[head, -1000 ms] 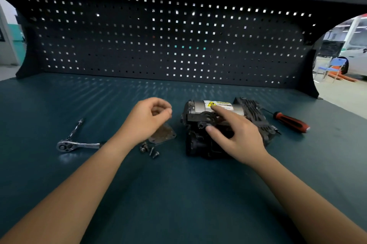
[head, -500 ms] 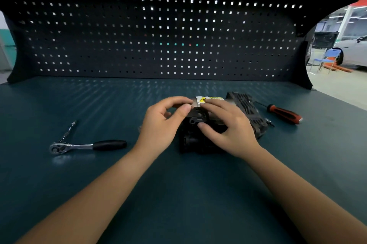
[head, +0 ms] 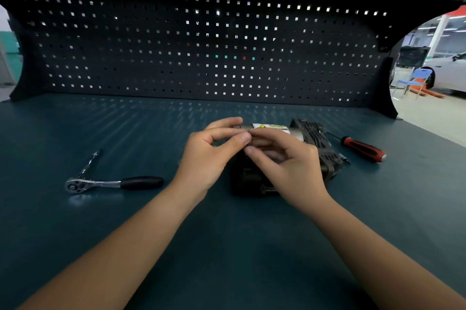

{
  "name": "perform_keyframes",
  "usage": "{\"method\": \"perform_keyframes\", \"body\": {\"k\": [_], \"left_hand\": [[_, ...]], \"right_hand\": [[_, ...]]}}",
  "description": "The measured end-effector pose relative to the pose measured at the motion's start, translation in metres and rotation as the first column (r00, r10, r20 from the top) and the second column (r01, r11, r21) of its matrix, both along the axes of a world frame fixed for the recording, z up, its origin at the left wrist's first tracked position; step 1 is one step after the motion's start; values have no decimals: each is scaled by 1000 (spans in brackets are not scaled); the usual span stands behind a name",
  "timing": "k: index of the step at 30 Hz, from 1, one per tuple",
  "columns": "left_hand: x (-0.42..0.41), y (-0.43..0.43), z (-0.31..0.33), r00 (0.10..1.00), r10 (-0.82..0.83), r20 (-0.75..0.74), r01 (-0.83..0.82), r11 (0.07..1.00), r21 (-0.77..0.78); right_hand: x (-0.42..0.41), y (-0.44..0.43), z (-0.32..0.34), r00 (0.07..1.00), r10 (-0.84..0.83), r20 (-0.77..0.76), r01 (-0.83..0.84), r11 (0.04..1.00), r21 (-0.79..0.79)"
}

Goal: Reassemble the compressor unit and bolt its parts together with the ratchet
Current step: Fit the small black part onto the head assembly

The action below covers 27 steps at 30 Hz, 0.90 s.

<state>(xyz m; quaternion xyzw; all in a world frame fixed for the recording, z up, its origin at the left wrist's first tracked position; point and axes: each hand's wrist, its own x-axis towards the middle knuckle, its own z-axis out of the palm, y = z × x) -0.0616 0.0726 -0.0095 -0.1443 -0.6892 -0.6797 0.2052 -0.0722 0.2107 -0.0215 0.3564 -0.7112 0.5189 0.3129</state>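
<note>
The compressor (head: pixel 316 139) lies on the bench (head: pixel 227 246). Its silver cylinder with a yellow label and its black finned end show past my hands. My left hand (head: pixel 209 156) hovers at the unit's left end with curled fingers, and its thumb tip meets the fingertips of my right hand (head: pixel 287 166). My right hand lies over the top and front of the unit, its fingers bent. Whatever sits between the fingertips is hidden. The ratchet (head: pixel 111 183) with its black grip lies to the left, apart from both hands.
A thin extension bar (head: pixel 89 163) lies just behind the ratchet head. A red-and-black screwdriver (head: pixel 363 149) rests right of the compressor. A dark pegboard (head: pixel 201 52) closes off the back of the bench. The right edge opens onto a workshop floor.
My left hand came from the loose bolts and plate on the left across to the compressor's left end. Its fingertips now meet my right hand's. The bolts and plate are out of sight.
</note>
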Motion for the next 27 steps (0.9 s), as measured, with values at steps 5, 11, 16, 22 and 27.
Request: {"method": "perform_keyframes", "body": {"k": [5, 11, 16, 22, 27], "left_hand": [[-14, -23, -2, 995, 93, -42, -100, 976, -193], [-30, -29, -29, 993, -28, 117, 76, 898, -433], [-33, -24, -36, 989, -102, 106, 140, 872, -469], [-34, -26, -35, 989, -86, 122, 137, 853, -504], [-35, -28, -36, 992, -93, 88, 126, 840, -528]], "right_hand": [[-10, 13, 4, 984, -28, 174, 59, 983, -173], [-16, 13, -2, 972, -102, 211, 132, 982, -132], [-17, 9, -6, 970, -189, 152, 200, 978, -58], [-16, 8, -12, 960, -269, -75, 270, 963, 6], [-21, 7, -12, 822, -334, -461, 424, 900, 104]]}}
